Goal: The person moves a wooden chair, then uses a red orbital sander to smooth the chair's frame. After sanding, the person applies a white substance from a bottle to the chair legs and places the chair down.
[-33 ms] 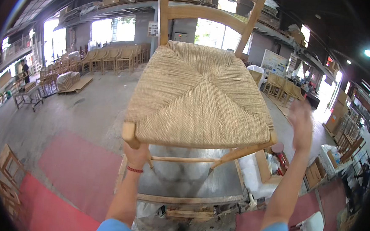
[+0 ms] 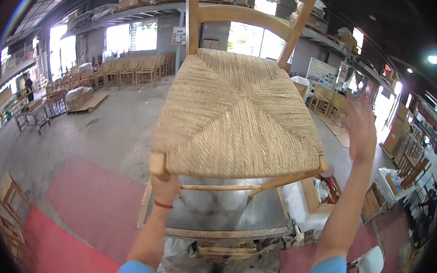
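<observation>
Above a grey-topped workbench (image 2: 213, 217), a wooden chair (image 2: 307, 181) faces the person, one hand at it and one hand free.

Its woven cord seat (image 2: 244, 123) fills the middle of the view, the backrest (image 2: 246, 16) rising behind. Under the seat's near left corner, the left hand (image 2: 166, 187) is closed around the front leg (image 2: 158, 164) — its fingers are mostly hidden. Off to the right, the right hand (image 2: 360, 131) is raised and open, holding nothing, its fingers extended and blurred, apart from the seat. More chairs (image 2: 127, 70) stand in a row far beyond, toward the left.
</observation>
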Motion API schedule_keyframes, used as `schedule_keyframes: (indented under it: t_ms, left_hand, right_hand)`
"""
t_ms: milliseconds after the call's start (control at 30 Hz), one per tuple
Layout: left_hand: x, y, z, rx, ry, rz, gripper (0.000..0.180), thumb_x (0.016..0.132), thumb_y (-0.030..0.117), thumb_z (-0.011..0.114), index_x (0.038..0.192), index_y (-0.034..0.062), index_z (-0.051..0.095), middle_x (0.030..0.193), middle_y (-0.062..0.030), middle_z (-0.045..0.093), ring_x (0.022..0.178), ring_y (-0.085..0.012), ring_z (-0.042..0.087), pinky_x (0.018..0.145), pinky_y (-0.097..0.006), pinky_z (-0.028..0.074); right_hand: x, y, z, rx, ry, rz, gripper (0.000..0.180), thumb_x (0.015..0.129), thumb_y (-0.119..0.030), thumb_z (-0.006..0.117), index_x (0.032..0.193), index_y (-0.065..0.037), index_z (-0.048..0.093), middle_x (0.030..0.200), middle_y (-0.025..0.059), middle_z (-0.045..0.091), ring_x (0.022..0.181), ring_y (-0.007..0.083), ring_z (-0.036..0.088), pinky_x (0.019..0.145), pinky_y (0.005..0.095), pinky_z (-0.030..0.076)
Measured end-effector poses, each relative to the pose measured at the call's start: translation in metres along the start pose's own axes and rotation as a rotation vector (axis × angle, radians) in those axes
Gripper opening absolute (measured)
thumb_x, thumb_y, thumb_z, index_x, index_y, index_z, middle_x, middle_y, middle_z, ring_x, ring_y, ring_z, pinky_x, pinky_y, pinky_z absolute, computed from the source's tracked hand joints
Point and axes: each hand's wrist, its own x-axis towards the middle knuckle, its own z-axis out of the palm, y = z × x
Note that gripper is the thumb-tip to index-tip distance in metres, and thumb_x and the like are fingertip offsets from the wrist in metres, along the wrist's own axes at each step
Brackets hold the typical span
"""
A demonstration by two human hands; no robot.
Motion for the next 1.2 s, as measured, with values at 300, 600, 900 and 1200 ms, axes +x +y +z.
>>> schedule_keyframes:
  t_ms: [300,600,900,1200]
  left_hand:
    - [-0.145,0.073,-0.041,-0.309,-0.559,-0.184,0.054,0.072,0.012,0.074,0.119,0.0019,0.051,0.112,-0.0145,0.059,0.105,-0.0299,0.057,0.091,-0.039,0.045]
    - [-0.028,0.030,-0.025,0.015,-0.684,-0.414,0.046,0.090,0.031,0.056,0.128,0.0061,0.049,0.130,-0.0121,0.051,0.121,-0.0247,0.046,0.100,-0.039,0.038]
    - [-0.052,0.081,0.161,-1.615,-0.248,-0.557,0.033,0.086,0.025,0.060,0.104,0.0000,0.051,0.097,-0.0085,0.057,0.086,-0.0206,0.061,0.082,-0.032,0.053]
    - [-0.085,0.346,0.348,-1.907,-0.915,-0.599,0.031,0.078,0.006,0.062,0.095,0.0043,0.036,0.084,-0.0037,0.037,0.080,-0.0139,0.045,0.077,-0.028,0.043]
  right_hand:
    - [0.064,-0.227,0.090,0.541,0.030,-0.076,0.079,0.086,-0.058,0.044,0.147,-0.015,0.019,0.147,0.0231,0.015,0.119,0.0457,0.037,0.088,0.0554,0.043]
    - [-0.162,-0.253,-0.185,1.328,0.079,-0.136,0.064,0.075,-0.011,0.062,0.133,-0.002,0.036,0.127,0.0205,0.032,0.095,0.0274,0.049,0.071,0.0373,0.053]
    - [-0.299,-0.246,-0.447,1.255,0.232,-0.120,0.050,0.086,-0.010,0.057,0.132,-0.001,0.041,0.131,0.0213,0.034,0.089,0.0212,0.050,0.069,0.0352,0.053]
    - [-0.478,-0.285,-0.583,0.486,0.954,-0.050,0.046,0.087,-0.023,0.060,0.126,0.000,0.048,0.120,0.0176,0.049,0.090,0.0223,0.056,0.072,0.0339,0.053]
